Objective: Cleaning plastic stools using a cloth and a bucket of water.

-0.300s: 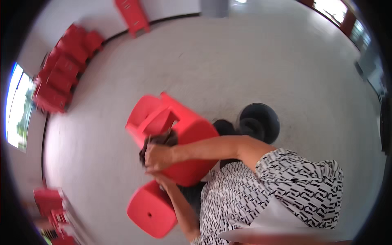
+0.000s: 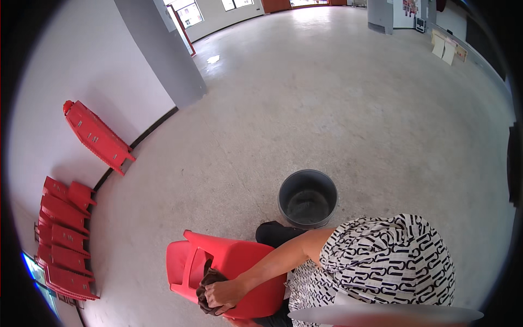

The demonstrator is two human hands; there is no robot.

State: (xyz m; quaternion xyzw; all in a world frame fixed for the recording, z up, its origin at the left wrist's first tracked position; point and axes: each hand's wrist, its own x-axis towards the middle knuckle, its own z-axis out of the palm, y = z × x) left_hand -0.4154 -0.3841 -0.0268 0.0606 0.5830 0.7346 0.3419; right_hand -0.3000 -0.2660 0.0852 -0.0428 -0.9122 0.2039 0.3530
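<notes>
My right hand [image 2: 224, 294] is closed round a bunched brown cloth [image 2: 207, 284]. It presses the cloth against the side of a red plastic stool [image 2: 256, 259], close to an opening between the legs. The stool lies tipped on its side across my lap, legs pointing left. My left hand and forearm do not show. Just beyond my dark shoe [image 2: 275, 234] stands a dark grey bucket [image 2: 308, 173]; its inside looks dark, and I cannot tell what it holds.
Several red stools [image 2: 68, 240] stand piled along the left wall. A tall stack of red stools [image 2: 98, 136] leans farther back, near a grey pillar [image 2: 158, 49]. Pale boards [image 2: 444, 48] rest by the far right wall.
The view has swung up and to the right, bringing the far room in. My left hand and the second red stool have left the picture. My right hand still grips the cloth on the stool.
</notes>
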